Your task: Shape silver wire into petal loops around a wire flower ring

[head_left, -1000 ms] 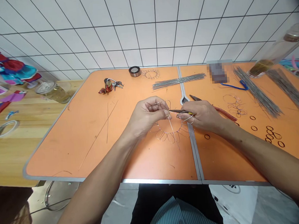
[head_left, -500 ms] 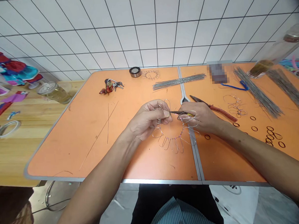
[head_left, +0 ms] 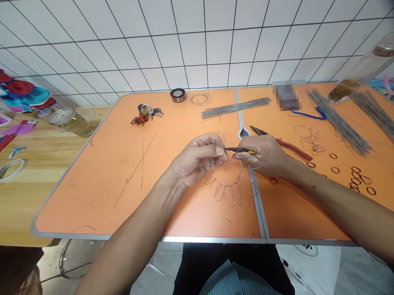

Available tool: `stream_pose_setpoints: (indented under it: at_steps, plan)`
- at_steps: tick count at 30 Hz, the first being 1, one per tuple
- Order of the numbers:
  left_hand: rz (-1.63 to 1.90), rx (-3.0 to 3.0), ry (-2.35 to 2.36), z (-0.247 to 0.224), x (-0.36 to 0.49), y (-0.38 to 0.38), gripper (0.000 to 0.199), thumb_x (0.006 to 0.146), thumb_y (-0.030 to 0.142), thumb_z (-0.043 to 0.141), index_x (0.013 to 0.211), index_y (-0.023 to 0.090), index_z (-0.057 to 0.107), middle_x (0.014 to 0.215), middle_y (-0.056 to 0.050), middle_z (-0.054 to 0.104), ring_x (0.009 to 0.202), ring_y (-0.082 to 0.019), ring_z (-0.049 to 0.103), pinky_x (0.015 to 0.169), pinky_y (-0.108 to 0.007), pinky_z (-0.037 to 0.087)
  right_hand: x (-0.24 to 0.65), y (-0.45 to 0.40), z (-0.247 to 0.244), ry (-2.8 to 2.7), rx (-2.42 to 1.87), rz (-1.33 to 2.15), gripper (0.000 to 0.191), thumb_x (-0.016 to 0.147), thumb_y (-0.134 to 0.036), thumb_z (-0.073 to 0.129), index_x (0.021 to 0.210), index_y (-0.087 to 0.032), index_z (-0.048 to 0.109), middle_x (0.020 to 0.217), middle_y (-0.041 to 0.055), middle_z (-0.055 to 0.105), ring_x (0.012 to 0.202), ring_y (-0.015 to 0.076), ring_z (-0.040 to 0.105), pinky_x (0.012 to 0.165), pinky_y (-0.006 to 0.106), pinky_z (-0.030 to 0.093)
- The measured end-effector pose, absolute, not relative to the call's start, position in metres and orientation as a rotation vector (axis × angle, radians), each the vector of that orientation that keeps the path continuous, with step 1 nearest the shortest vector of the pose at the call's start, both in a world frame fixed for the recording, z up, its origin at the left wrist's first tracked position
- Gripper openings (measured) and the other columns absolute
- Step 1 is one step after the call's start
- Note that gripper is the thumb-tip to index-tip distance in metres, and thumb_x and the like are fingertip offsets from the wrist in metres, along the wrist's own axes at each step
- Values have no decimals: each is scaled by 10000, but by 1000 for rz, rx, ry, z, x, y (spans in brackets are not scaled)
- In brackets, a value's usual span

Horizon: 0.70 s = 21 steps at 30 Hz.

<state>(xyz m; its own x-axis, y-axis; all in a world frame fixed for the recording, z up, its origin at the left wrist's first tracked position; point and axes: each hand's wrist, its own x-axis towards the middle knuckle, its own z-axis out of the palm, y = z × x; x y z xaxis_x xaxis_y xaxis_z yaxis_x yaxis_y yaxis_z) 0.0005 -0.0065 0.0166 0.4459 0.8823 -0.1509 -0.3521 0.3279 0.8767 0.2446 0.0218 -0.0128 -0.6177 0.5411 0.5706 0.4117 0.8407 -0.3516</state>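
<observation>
Past the bench's near edge (head_left: 210, 238), the wire ring (head_left: 227, 184) hangs between the two hands, well in from the rim; whether it touches the bench is hard to tell. Its near side already carries a row of thin, petal-like loops, and more stand out to the right. The far side, among the fingers, seems to be where shaping is unfinished; how many loops are left cannot be counted.

The left hand (head_left: 199, 155) has its thumb and fingertips pinched together on wire at the ring's far side. The right hand's (head_left: 264, 152) grip is closed around a dark pointed tool (head_left: 236, 149), its tip meeting the left fingertips; loops cross the right fingers. Whether the tool's jaws are parted is too small to see.

Beyond lie red-handled pliers (head_left: 294, 148), then a bundle of straight wires (head_left: 236, 108), seemingly unused stock, and farthest, another looped ring (head_left: 198, 99).
</observation>
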Motion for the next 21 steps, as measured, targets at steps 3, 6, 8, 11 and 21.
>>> stream_pose_setpoints:
  at_steps: [3, 6, 8, 11, 21]
  plan:
    - [919, 873, 709, 16, 1, -7, 219, 667, 235, 930, 720, 175, 726, 635, -30, 738, 531, -96, 612, 515, -200, 418, 245, 21, -14, -2313, -711, 244, 557, 1158, -616, 527, 756, -232, 568, 635, -28, 542, 569, 138, 453, 598, 329, 315]
    - [934, 875, 706, 16, 0, -7, 223, 664, 225, 933, 715, 174, 721, 635, -17, 724, 542, -97, 609, 560, -220, 468, 244, 21, -16, -2315, -746, 251, 587, 1151, -647, 516, 731, -236, 537, 629, -26, 521, 579, 144, 438, 601, 334, 300]
    - [938, 883, 708, 17, 0, -6, 231, 669, 228, 934, 717, 174, 716, 639, -16, 723, 539, -94, 602, 579, -230, 481, 244, 21, -16, -2315, -759, 255, 581, 1154, -645, 502, 743, -236, 537, 649, -18, 529, 602, 152, 442, 609, 339, 297]
    - [941, 900, 710, 18, -1, -6, 226, 682, 237, 930, 747, 180, 722, 651, -19, 732, 546, -102, 612, 562, -236, 455, 245, 23, -16, -2321, -770, 285, 534, 1167, -620, 482, 823, -228, 600, 734, 8, 598, 673, 170, 505, 642, 341, 332]
    - [1076, 1023, 791, 22, -3, -6, 215, 673, 205, 929, 768, 179, 738, 700, 9, 726, 640, -118, 706, 628, -236, 506, 255, 18, -22, -2622, -1024, -74, 365, 1121, -465, 619, 915, -198, 758, 871, 79, 731, 802, 236, 628, 654, 364, 314]
